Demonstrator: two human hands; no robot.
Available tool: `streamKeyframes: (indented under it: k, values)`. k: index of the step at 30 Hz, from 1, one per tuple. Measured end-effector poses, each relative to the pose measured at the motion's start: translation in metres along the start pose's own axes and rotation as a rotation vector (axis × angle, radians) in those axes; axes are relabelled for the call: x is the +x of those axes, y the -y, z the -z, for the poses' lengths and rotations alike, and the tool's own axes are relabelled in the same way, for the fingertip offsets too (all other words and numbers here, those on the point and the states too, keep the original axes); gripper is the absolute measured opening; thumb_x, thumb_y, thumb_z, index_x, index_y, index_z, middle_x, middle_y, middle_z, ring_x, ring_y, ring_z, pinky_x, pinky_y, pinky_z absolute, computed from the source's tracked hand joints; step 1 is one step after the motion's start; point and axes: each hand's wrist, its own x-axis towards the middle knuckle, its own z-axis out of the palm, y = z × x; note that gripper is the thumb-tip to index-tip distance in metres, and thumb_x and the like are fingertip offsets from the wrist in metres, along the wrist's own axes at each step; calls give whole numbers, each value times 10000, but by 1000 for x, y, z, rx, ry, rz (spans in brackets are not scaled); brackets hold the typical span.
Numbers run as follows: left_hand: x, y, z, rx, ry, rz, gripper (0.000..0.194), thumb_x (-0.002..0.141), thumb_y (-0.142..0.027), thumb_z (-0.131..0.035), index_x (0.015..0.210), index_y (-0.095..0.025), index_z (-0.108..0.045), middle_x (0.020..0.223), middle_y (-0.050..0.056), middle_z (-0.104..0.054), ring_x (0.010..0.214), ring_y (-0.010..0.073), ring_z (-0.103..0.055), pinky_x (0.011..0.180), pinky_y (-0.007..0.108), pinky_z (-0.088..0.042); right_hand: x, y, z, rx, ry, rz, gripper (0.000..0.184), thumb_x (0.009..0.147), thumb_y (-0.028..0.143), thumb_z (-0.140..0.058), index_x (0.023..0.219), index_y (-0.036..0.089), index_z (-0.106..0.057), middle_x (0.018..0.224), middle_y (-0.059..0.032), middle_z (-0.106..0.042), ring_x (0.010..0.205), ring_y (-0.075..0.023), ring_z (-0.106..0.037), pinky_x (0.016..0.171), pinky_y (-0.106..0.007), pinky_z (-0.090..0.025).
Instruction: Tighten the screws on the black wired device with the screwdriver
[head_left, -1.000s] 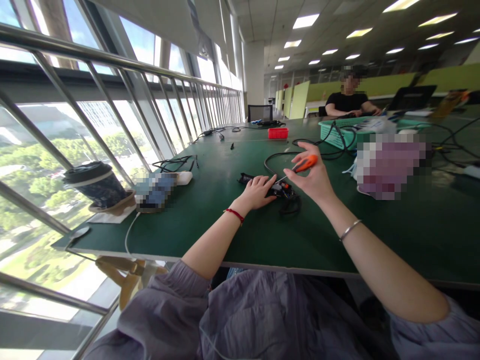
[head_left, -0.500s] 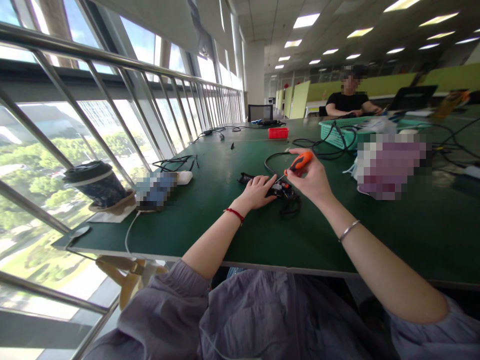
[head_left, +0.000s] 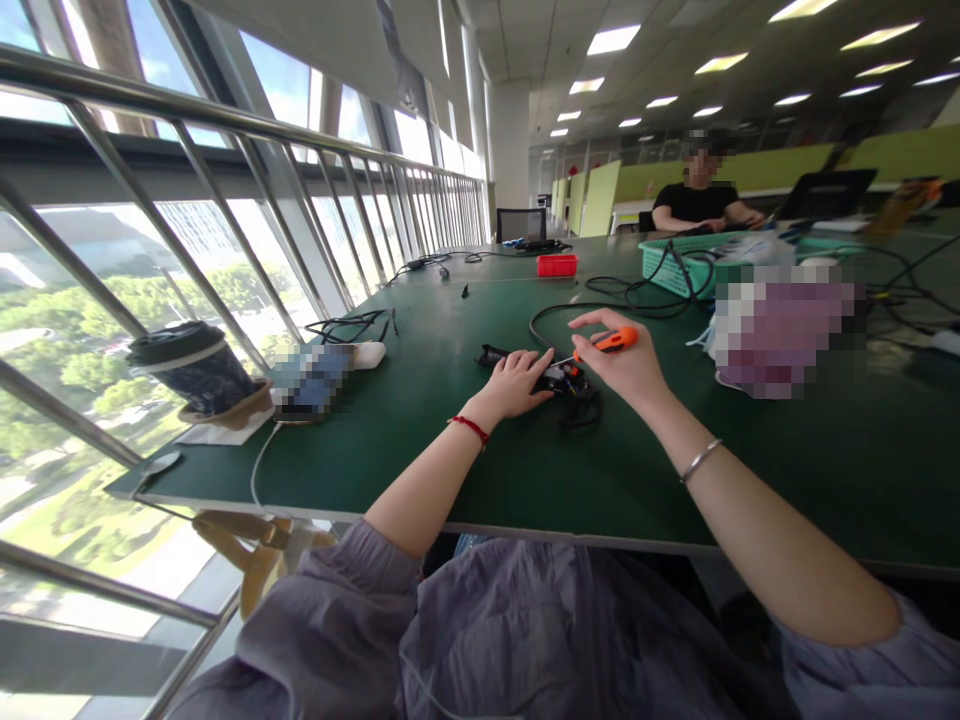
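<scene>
An orange-and-black screwdriver [head_left: 616, 341] is in my right hand [head_left: 626, 362], pinched at its handle, the index finger lifted off. Its thin shaft points left, low over an opened black device [head_left: 564, 376] with small orange and grey parts inside. My left hand [head_left: 514, 383] lies across the device, fingers over it and thumb on the near side, holding it against the table. A dark end of the device [head_left: 491, 355] sticks out beyond my left knuckles. Whether the screwdriver's tip touches a screw cannot be made out.
The green table [head_left: 450, 470] also bears a red tray [head_left: 556, 265], a teal basket [head_left: 679, 270], black cables [head_left: 630, 290] and a blurred purplish item [head_left: 787, 335]. To the left are a phone [head_left: 311, 385] and a dark cup [head_left: 191, 370] beside the railing. A person [head_left: 699, 205] sits across.
My right hand has shifted slightly right and down, and the screwdriver has tipped from a steep slant to nearly level. My left hand and the device have stayed put.
</scene>
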Motion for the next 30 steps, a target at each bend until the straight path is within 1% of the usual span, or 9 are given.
streamKeyframes:
  k: [5,7,9,11,15,21,24,27,30]
  values:
    - [0,0,0,-5,1,-4,704,905,-464,-454,1498,-248,-144,1466,117,-329,1355,296,-258,1096,502,-247,1,-6,-2,62,-75,43,538,654,234,-651,1175,189,-523,838,-24,-604,597,-145,-548,532,-275,-465]
    - [-1,0,1,-6,0,-5,703,904,-460,-456,1498,-246,-147,1465,119,-331,1356,295,-257,1096,503,-247,1,-9,-2,52,-96,48,583,655,267,-671,1205,188,-494,830,-20,-593,603,-149,-555,539,-279,-470]
    - [-1,0,1,-4,4,0,701,905,-457,-455,1498,-238,-150,1462,121,-335,1356,295,-258,1096,501,-250,1,-10,-1,-6,-107,36,545,667,305,-679,1176,197,-517,717,13,-569,588,-156,-552,584,-295,-477]
    - [-1,-1,2,0,12,7,701,907,-456,-454,1497,-228,-152,1464,119,-334,1357,295,-258,1099,492,-250,1,-9,0,-55,-97,8,383,695,327,-658,1053,210,-586,643,24,-566,573,-162,-553,612,-306,-472]
    - [-1,-1,2,4,15,7,699,911,-460,-446,1496,-220,-149,1474,119,-321,1362,294,-252,1104,486,-243,1,-6,1,-42,-41,-2,135,737,295,-599,833,209,-635,752,-13,-659,592,-155,-580,631,-302,-467]
    - [0,0,1,-2,8,1,700,904,-461,-462,1494,-235,-159,1468,116,-330,1361,293,-251,1101,496,-244,0,-6,0,22,-55,86,481,684,240,-620,1157,209,-537,865,-23,-617,659,-162,-576,614,-297,-491]
    - [-1,-1,2,0,7,5,701,904,-456,-464,1494,-220,-167,1461,115,-338,1358,287,-256,1108,474,-237,-1,-8,-1,31,-78,103,583,665,257,-649,1217,213,-468,824,-9,-579,668,-166,-571,609,-295,-490]
    - [-1,-2,3,6,18,11,694,910,-461,-449,1495,-223,-162,1466,112,-330,1359,291,-255,1107,468,-240,-1,-7,0,-37,-69,58,554,677,325,-673,1186,222,-477,667,42,-536,592,-161,-551,618,-302,-477]
    - [-1,-2,3,5,19,12,698,910,-465,-444,1497,-229,-150,1473,118,-320,1359,293,-254,1104,479,-243,0,-5,1,-77,-58,18,325,711,381,-653,993,236,-579,696,14,-614,605,-172,-584,630,-304,-470]
